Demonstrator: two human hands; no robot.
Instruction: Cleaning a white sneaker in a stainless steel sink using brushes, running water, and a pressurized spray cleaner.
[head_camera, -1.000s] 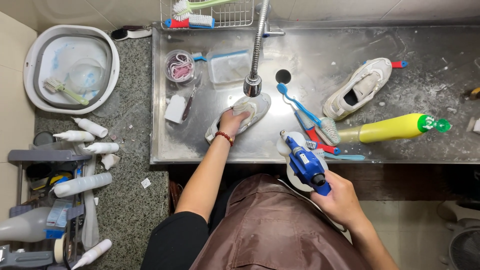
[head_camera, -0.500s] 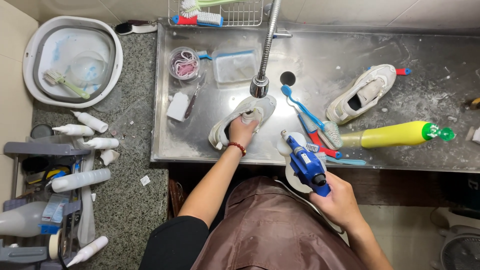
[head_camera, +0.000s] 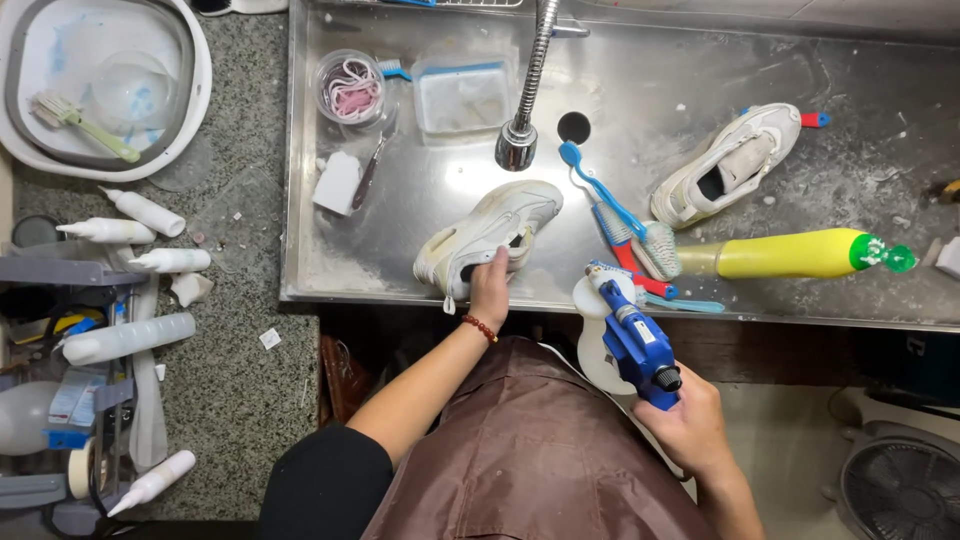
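Gripping the collar of a white sneaker (head_camera: 487, 233), the person's left hand (head_camera: 490, 288) has its fingers hooked over the shoe's opening, closed firmly on it. The sneaker lies on its side near the front edge of the steel sink (head_camera: 420, 200), just below the hanging faucet head (head_camera: 516, 148). The right hand (head_camera: 688, 425) is wrapped tight around the handle of a blue spray gun (head_camera: 636, 342), held out past the sink's front edge, with its nozzle pointing toward the rim and a white bottle (head_camera: 597, 350) mounted under it.

A second white sneaker (head_camera: 728, 162) rests toward the sink's back right (well apart from the first one). Between the two shoes lie several brushes (head_camera: 625, 232) with blue and red handles, and a yellow bottle with a green cap (head_camera: 792, 254) lies on its side to their right. Near the sink's back left corner stand a round tub of pink cord (head_camera: 350, 88) and a clear rectangular container (head_camera: 463, 97). On the speckled counter to the left sit a white basin (head_camera: 195, 95) and several white squeeze bottles (head_camera: 140, 235).
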